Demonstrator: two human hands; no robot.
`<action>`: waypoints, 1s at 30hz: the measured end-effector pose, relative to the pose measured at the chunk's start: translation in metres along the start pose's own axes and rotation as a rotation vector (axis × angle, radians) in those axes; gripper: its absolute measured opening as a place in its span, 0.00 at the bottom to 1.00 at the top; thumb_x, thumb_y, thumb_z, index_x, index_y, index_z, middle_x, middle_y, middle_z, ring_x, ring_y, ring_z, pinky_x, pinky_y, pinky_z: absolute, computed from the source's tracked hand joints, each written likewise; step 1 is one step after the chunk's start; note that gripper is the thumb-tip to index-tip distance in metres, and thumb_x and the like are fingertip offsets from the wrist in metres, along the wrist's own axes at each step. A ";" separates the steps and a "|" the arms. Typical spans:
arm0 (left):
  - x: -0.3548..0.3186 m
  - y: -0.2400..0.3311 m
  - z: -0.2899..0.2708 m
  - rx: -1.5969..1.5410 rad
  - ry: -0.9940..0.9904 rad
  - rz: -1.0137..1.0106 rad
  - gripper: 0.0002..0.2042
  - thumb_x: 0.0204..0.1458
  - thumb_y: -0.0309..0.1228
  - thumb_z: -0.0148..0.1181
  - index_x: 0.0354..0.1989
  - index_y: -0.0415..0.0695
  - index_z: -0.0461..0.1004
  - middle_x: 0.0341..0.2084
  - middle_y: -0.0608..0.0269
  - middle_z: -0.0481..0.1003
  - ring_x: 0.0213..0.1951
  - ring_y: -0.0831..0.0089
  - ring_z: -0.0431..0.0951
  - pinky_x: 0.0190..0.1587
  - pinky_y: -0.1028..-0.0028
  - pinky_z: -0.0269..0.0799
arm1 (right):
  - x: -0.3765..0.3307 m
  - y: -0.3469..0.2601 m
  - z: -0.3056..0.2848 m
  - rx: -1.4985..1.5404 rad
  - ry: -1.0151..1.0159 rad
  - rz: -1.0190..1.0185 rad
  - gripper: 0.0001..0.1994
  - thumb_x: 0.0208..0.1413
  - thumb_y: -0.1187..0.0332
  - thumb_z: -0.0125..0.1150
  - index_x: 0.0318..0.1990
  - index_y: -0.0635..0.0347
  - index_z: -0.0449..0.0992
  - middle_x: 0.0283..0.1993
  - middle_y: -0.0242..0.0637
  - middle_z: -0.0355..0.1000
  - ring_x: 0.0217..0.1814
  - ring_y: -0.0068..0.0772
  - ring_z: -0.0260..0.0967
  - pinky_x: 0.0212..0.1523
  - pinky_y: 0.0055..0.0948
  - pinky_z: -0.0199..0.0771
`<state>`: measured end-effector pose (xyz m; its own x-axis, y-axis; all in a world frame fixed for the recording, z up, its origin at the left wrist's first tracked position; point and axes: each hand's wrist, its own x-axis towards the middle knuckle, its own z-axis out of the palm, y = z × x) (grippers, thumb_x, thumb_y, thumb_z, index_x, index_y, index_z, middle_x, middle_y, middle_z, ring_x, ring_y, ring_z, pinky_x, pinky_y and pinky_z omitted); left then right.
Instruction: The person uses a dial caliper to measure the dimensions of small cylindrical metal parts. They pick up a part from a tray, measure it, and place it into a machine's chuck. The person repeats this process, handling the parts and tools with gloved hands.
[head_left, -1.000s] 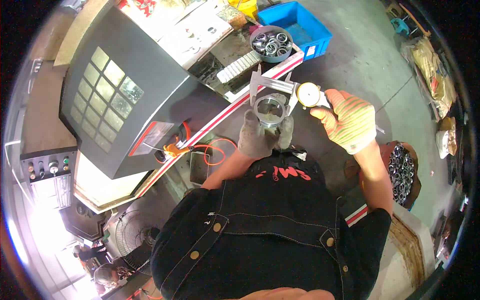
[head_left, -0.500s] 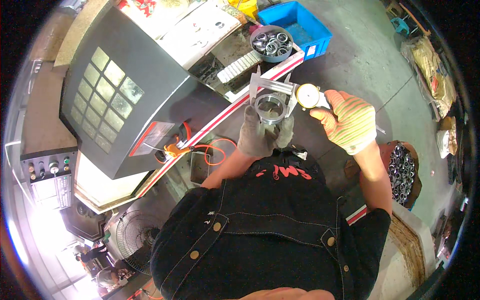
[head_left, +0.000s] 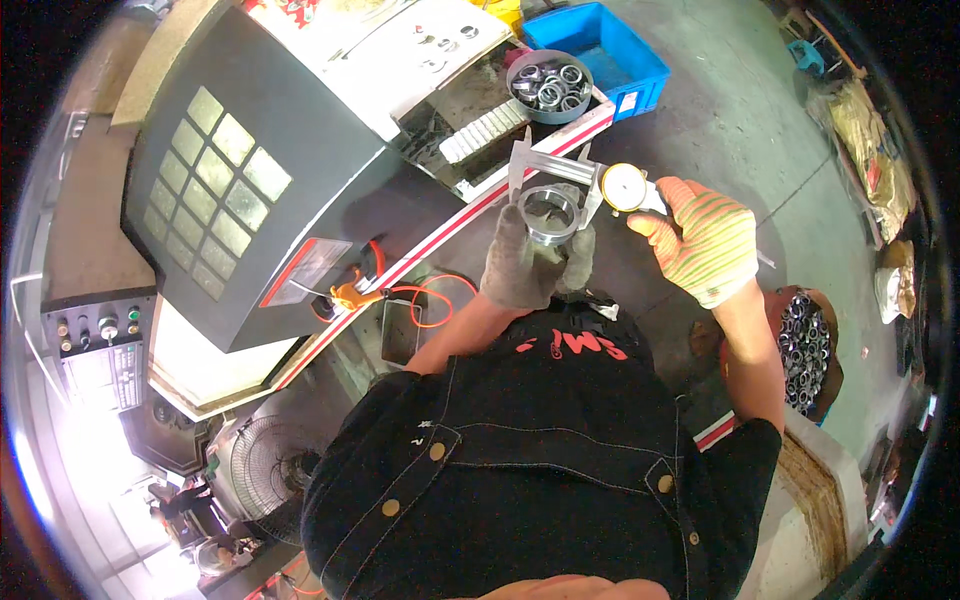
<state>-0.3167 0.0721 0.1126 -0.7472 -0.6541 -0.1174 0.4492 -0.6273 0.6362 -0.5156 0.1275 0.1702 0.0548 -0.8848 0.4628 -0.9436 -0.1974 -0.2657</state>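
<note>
My left hand point(head_left: 527, 265), in a grey glove, is closed around the lower sides of a shiny metal ring point(head_left: 548, 238), with its open face turned up. My right hand point(head_left: 705, 240), in a striped orange and green glove, grips the handle end of a dial caliper point(head_left: 580, 176). The caliper has a round white dial with a yellow rim. Its jaws straddle the ring, one jaw beside the ring's left side and the other at its right. Whether both jaws touch the metal I cannot tell.
A round grey tub point(head_left: 549, 95) of metal rings stands beside a blue crate point(head_left: 607, 55). To the left is a dark machine cabinet point(head_left: 300, 150) with an orange air gun point(head_left: 352, 296) near its edge. A bin of rings point(head_left: 806, 350) lies at right; a fan point(head_left: 268, 465) stands lower left.
Both hands, with the ring and caliper, appear slightly farther right. The caliper has tilted a little, its dial end lower relative to the jaws. Both grips remain the same.
</note>
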 end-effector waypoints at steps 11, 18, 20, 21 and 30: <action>0.002 -0.004 -0.003 0.019 -0.028 0.042 0.38 0.36 0.69 0.49 0.41 0.43 0.66 0.22 0.63 0.69 0.18 0.74 0.68 0.17 0.77 0.59 | -0.003 0.005 0.003 0.017 0.022 -0.034 0.21 0.44 0.52 0.60 0.34 0.62 0.71 0.23 0.43 0.68 0.22 0.46 0.66 0.22 0.35 0.65; 0.001 -0.009 -0.005 0.038 -0.026 0.079 0.39 0.35 0.69 0.49 0.42 0.42 0.65 0.21 0.61 0.69 0.17 0.73 0.68 0.17 0.76 0.60 | -0.002 0.000 0.001 0.010 0.043 -0.027 0.17 0.42 0.53 0.61 0.27 0.59 0.69 0.17 0.40 0.64 0.19 0.45 0.64 0.20 0.38 0.63; -0.001 -0.009 -0.004 0.025 0.005 0.071 0.40 0.35 0.69 0.50 0.42 0.42 0.65 0.22 0.61 0.69 0.18 0.73 0.68 0.18 0.76 0.61 | -0.002 -0.001 0.001 0.012 0.057 -0.040 0.17 0.42 0.53 0.61 0.27 0.58 0.68 0.17 0.40 0.63 0.19 0.45 0.63 0.19 0.38 0.62; -0.001 -0.008 -0.003 0.018 0.021 0.068 0.40 0.35 0.69 0.50 0.43 0.42 0.65 0.22 0.61 0.70 0.18 0.72 0.68 0.19 0.76 0.61 | -0.001 -0.001 0.000 0.022 0.049 -0.034 0.17 0.42 0.53 0.61 0.26 0.58 0.68 0.17 0.40 0.63 0.19 0.45 0.63 0.19 0.38 0.62; -0.005 -0.013 -0.005 0.055 -0.021 0.076 0.40 0.34 0.70 0.49 0.43 0.42 0.64 0.23 0.61 0.69 0.21 0.72 0.68 0.21 0.75 0.61 | -0.003 0.001 -0.001 0.029 0.056 -0.053 0.18 0.40 0.53 0.62 0.28 0.58 0.69 0.16 0.40 0.62 0.18 0.45 0.63 0.18 0.38 0.61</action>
<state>-0.3162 0.0808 0.1008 -0.7227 -0.6892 -0.0517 0.4774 -0.5518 0.6838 -0.5171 0.1305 0.1698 0.0855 -0.8480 0.5231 -0.9300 -0.2563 -0.2635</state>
